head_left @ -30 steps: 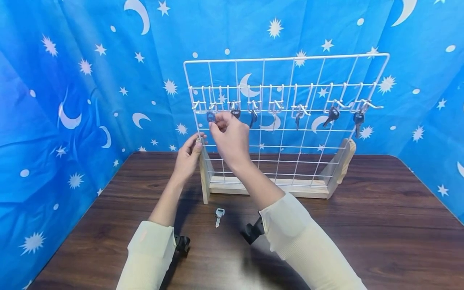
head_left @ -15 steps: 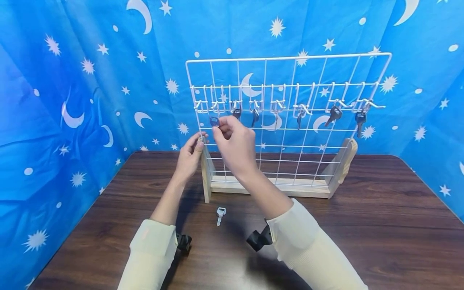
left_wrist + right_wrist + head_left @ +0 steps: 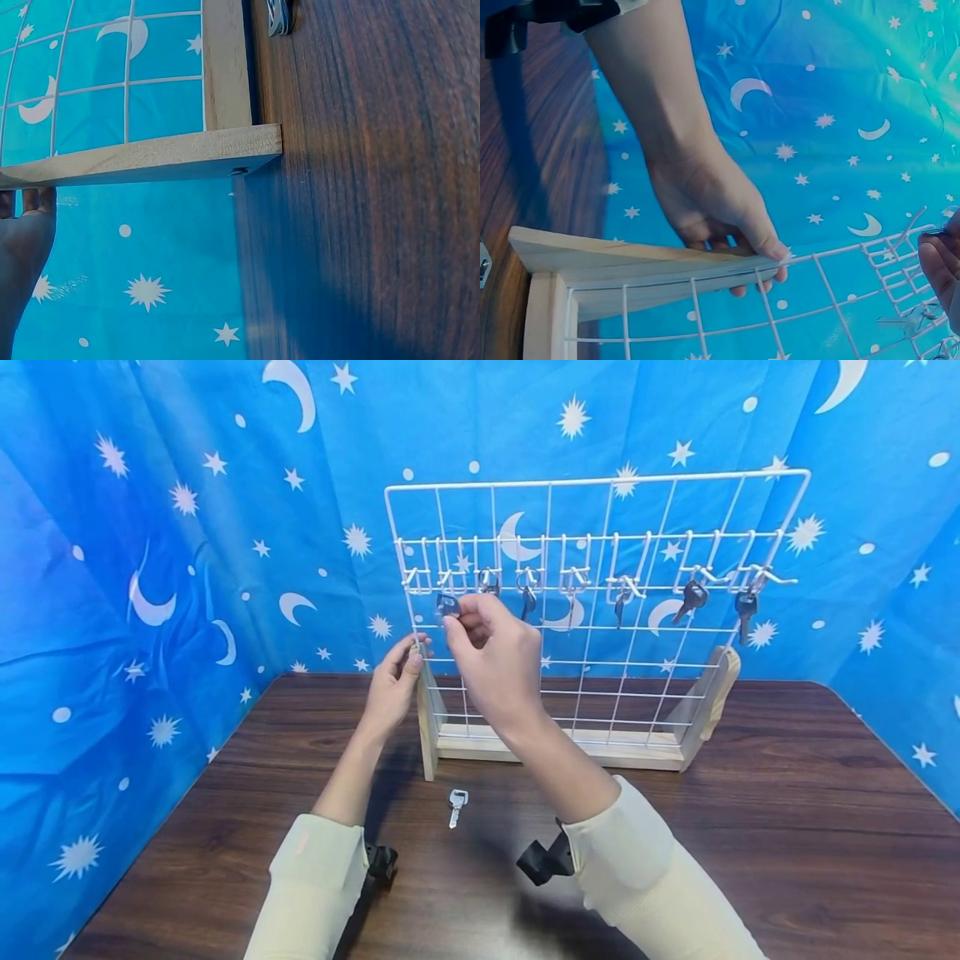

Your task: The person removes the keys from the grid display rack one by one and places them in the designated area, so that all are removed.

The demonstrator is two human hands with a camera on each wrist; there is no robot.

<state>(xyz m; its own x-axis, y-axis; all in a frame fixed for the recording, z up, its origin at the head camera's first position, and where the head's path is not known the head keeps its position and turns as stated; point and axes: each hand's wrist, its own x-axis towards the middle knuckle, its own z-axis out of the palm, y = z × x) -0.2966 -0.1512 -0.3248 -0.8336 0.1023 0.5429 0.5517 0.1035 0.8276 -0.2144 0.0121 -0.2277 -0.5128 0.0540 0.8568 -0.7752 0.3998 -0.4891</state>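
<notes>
My right hand [image 3: 498, 664] pinches a dark-headed key [image 3: 447, 605] between thumb and fingertips, just below the second hook [image 3: 446, 580] from the left. Whether its ring still touches that hook is too small to tell. My left hand [image 3: 390, 689] grips the left wooden side [image 3: 426, 718] of a white wire rack [image 3: 577, 694]. In the right wrist view, that left hand [image 3: 712, 195] has its thumb and fingers around the wood's upper end. A loose silver key [image 3: 457, 807] lies on the table before the rack.
Several keys, such as a black key [image 3: 693, 597] on the right, hang from hooks along the rack. Behind stands a blue curtain [image 3: 480, 418] with moons and stars. The rack stands on a dark wooden table [image 3: 810, 827].
My right hand has drawn the dark-headed key slightly down from the second hook, then a little to the right. My left hand has kept its grip on the rack's wooden side.
</notes>
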